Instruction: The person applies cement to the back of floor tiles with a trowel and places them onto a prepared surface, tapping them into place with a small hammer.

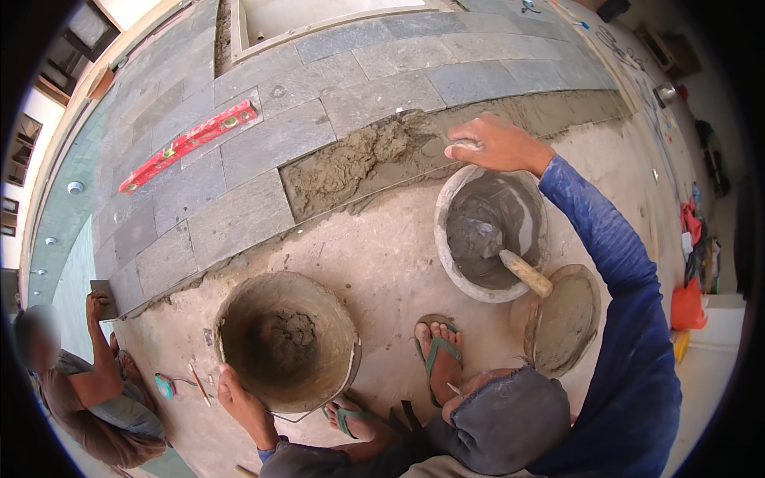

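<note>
In the head view, my right hand (498, 145) is closed on the pale handle of what looks like a trowel, over a strip of wet mortar (355, 167) beside grey stone tiles (239, 211); its blade is hard to make out. My left hand (239, 398) grips the near left rim of a bucket (339, 338) with lumpy mortar at its bottom. Below my right hand is a second bucket (454, 275) of grey slurry, with a wooden-handled tool (526, 275) leaning in it. A thin string runs along the mortar strip's near edge.
A red level (187, 145) lies on the tiles. A mortar-coated round container (566, 323) stands right of my feet. At lower left a co-worker (96, 382) crouches, holding a tile (105, 301), near a teal tape measure (166, 385). A rectangular recess (319, 20) lies at the back.
</note>
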Demonstrator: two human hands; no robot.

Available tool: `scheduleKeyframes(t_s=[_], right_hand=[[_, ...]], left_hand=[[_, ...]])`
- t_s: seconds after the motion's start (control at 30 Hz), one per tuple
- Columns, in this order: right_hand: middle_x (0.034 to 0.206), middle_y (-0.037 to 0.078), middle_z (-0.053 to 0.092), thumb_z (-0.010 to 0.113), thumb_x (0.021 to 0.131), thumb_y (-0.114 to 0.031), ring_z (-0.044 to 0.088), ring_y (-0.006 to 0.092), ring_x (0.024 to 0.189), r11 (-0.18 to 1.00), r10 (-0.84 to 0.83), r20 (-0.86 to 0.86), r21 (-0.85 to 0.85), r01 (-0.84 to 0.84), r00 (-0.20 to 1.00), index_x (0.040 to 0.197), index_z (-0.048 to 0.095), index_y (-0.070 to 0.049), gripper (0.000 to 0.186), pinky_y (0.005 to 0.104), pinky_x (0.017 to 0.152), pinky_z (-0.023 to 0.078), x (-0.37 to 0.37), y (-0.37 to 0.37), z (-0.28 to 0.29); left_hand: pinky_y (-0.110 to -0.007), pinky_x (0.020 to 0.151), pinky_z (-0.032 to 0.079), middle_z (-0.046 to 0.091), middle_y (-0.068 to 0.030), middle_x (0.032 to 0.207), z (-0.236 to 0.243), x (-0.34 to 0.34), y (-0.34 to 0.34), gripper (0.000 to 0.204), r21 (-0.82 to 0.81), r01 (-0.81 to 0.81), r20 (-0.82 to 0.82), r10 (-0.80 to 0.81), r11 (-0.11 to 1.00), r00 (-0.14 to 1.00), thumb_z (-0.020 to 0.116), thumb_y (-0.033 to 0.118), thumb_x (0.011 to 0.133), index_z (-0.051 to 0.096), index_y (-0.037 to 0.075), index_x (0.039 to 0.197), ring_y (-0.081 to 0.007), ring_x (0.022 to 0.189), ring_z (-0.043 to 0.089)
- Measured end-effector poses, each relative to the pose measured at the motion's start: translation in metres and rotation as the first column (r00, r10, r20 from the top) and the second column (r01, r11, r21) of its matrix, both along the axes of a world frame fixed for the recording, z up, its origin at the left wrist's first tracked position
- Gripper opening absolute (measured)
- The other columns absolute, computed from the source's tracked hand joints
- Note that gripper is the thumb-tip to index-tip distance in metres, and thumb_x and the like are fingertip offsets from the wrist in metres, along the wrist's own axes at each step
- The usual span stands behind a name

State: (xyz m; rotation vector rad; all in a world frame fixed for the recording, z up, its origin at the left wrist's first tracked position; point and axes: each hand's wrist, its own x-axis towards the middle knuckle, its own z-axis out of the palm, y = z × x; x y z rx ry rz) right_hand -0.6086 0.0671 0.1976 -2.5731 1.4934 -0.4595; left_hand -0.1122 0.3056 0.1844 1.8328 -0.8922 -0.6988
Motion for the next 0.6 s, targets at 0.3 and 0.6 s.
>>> scheduleKeyframes(t_s=[0.3,0.6], right_hand=[[0.084,0.016,0.069,0.058,0.096,-0.038,0.068,0.0340,0.083,0.997,-0.075,-0.553,-0.060,0.049,0.830,0.109,0.066,-0.008,0.034,0.0458,0.073,0.051,0.006,-0.042,-0.025],[0.078,0.015,0.068,0.059,0.095,-0.032,0.069,0.0310,0.074,0.908,0.416,-0.144,0.111,-0.403,0.898,0.102,0.063,-0.006,0.027,0.0423,0.064,0.054,0.216,0.089,-0.004]], left_hand=[[-0.025,0.056,0.023,0.038,0.0079,0.068,-0.013,0.016,-0.013,0.042,0.033,0.038,-0.009,-0.037,0.999,0.999,0.049,0.033,0.107,0.041,0.013,0.070,-0.0042,0.064,0.030],[-0.030,0.050,0.024,0.032,0.0034,0.061,-0.007,0.007,-0.029,0.048,0.101,0.151,0.143,-0.165,0.983,0.976,0.055,0.032,0.103,0.041,0.004,0.067,-0.0073,0.061,0.029]])
